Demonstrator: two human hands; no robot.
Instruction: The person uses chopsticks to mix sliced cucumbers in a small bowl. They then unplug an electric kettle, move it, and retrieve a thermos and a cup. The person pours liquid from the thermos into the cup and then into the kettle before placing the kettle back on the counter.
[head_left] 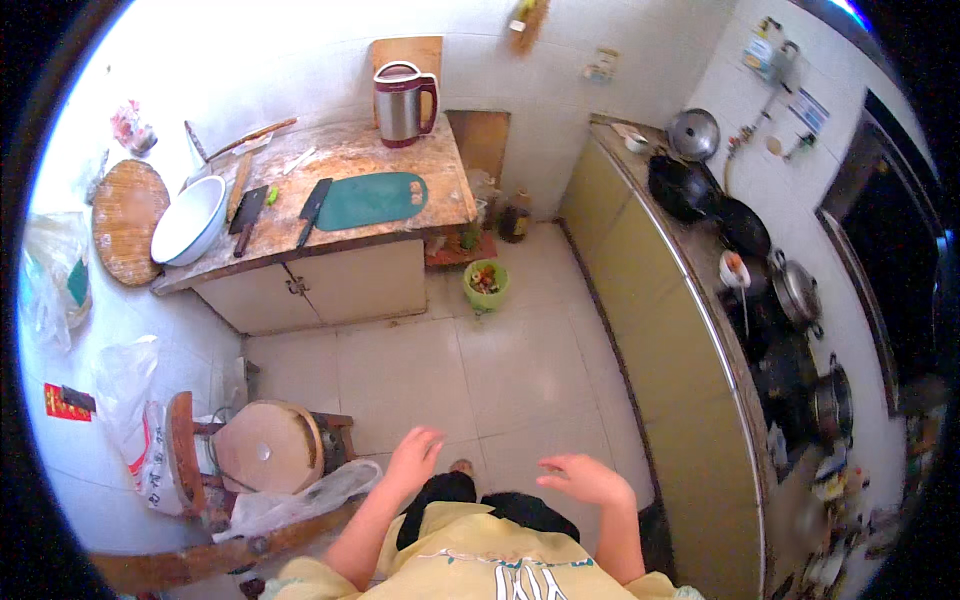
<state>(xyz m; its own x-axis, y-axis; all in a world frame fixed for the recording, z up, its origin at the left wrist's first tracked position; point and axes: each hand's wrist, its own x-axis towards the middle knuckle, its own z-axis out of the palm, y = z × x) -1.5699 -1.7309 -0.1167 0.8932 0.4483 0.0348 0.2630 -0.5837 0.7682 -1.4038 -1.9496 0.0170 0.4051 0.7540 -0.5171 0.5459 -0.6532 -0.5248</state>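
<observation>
pale floor tiles (520, 370) run between the worn worktop (345, 152), bearing a green cutting board (365, 203) and cleaver (249, 210), and the long cabinet (645, 270) on my right, with a wok (682, 188) on top. a green scrap bin (484, 300) stands ahead. my left hand (416, 458) and right hand (588, 478) hover apart, fingers loosely spread; the round stool (265, 440) and clear plastic bag (310, 497) sit by my left forearm.

From head height, I looked down (through a wide fisheye) over both nearby hands (416, 458) toward the more distant desk (345, 155).
</observation>
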